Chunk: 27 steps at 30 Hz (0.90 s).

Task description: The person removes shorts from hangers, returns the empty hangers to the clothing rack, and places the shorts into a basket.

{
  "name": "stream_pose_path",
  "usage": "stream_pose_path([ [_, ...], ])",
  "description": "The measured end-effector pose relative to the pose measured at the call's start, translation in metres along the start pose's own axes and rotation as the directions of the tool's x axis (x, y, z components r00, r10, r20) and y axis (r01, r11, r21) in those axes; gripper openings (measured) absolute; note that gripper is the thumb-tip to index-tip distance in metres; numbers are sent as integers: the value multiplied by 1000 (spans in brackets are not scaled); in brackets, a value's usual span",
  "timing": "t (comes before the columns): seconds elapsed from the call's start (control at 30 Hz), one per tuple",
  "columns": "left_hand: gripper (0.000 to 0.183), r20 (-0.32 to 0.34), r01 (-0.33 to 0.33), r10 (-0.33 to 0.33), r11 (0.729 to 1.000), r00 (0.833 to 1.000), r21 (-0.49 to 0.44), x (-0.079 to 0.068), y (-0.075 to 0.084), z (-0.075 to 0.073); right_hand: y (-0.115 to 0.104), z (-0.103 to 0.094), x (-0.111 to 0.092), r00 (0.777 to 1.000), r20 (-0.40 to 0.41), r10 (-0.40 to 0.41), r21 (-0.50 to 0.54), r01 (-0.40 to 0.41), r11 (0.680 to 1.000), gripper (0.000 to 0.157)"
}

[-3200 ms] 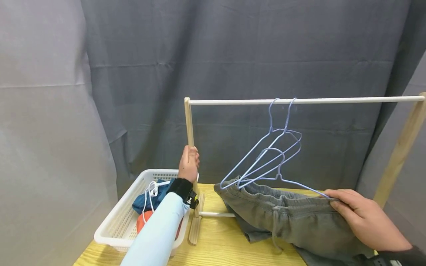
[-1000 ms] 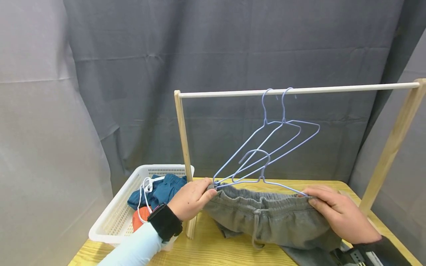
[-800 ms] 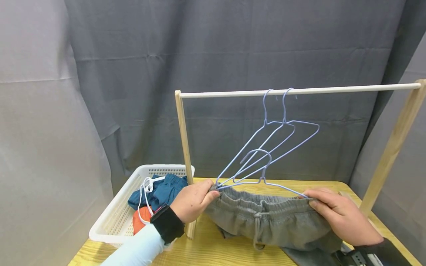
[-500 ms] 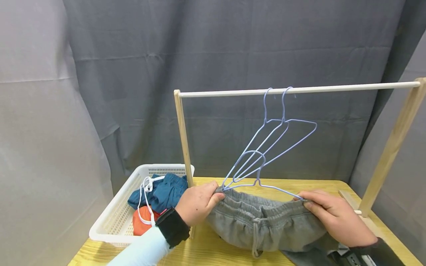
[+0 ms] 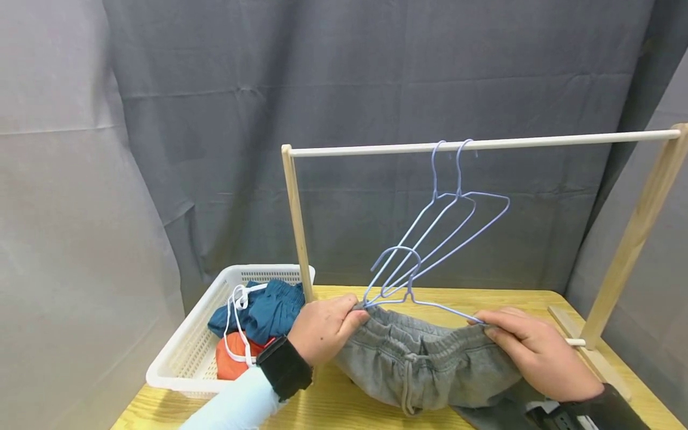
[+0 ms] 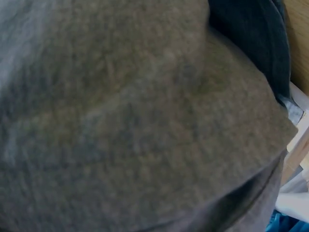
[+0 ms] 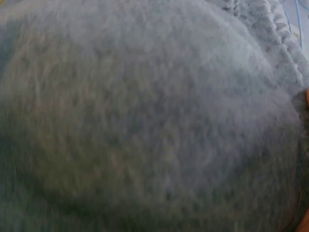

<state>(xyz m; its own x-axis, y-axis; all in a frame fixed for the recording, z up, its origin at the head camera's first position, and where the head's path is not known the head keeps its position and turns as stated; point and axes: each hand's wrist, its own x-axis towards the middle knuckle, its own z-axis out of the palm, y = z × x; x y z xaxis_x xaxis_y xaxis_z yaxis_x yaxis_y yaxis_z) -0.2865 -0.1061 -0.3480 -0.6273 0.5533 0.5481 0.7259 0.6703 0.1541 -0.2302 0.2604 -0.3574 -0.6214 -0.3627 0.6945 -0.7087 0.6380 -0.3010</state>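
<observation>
Grey drawstring shorts [image 5: 430, 376] are held up by the waistband between both hands, over the table. A thin lilac wire hanger [image 5: 411, 283] lies along the waist opening, its hook upright. At the left end of the waistband, my left hand [image 5: 325, 328] pinches the cloth beside the hanger's tip. The right hand [image 5: 537, 355] grips the other end, thumb in front, with the hanger's right arm running into its fingers. Grey cloth of the shorts [image 6: 145, 121] fills most of the left wrist view. The right wrist view is likewise covered by the shorts [image 7: 145, 121].
Two more lilac hangers [image 5: 459, 173] hang from the white rail [image 5: 537, 142] of a wooden rack, behind the shorts. A white basket [image 5: 169, 358] at left holds blue clothing [image 5: 274, 310] with white cord and an orange item [image 5: 230, 358].
The left hand has left the rack's post and taken hold of the waistband's left end. Both hands then drew closer together, and the waistband sags more. The hanging hangers have swung slightly.
</observation>
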Motion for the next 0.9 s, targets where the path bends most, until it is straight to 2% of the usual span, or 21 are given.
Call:
stream_pose_path([
  [0.17, 38, -108, -35, 35, 999, 994, 8, -3, -3, -2, -3, -3, 0, 1000, 10, -20, -2, 20, 1000, 54],
  [0.27, 38, -154, -33, 35, 999, 987, 14, -3, -6, -4, -3, -5, -2, 1000, 0, -10, -14, 10, 1000, 53],
  [0.43, 33, -162, 11, -9, 1000, 987, 11, -3, -10, -8, 1, -10, -7, 998, -15, 63, -43, -64, 997, 51],
  [0.67, 28, -165, 87, -87, 996, 982, -3, -5, -16, -13, 7, -20, -11, 992, -44, 115, -35, -117, 993, 46],
  [0.77, 27, -184, 117, -116, 993, 976, -4, -5, -20, -14, 10, -23, -17, 981, -75, 181, -23, -183, 983, 41],
  [0.9, 29, -214, 152, -154, 988, 965, -27, -5, -25, -17, 12, -28, -26, 953, -107, 282, -36, -287, 957, 30],
])
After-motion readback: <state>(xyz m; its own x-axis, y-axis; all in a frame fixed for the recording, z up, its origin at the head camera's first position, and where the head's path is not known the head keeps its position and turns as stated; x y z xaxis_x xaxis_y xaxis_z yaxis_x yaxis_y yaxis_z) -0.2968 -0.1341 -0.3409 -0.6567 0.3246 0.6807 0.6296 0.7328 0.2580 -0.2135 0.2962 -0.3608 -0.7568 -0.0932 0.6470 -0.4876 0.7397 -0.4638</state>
